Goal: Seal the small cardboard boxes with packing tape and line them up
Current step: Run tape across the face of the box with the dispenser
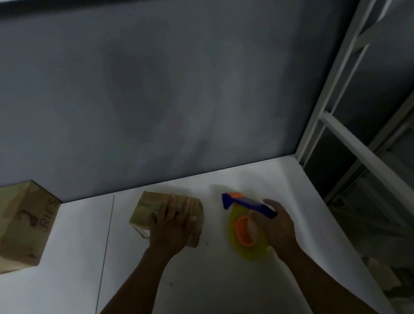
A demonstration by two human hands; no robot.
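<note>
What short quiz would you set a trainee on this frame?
1. True or false: the left hand holds the tape dispenser.
2. On which side of the small box is the tape dispenser? A left, B right, C on top.
3. Fill in: the left hand lies flat on the small box's ____.
Key: 1 false, the right hand grips it; 2 B; 3 top.

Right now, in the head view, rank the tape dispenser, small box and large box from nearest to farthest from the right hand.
1. Tape dispenser, gripped in the right hand.
2. Small box, centre, under the left hand.
3. Large box, far left edge.
</note>
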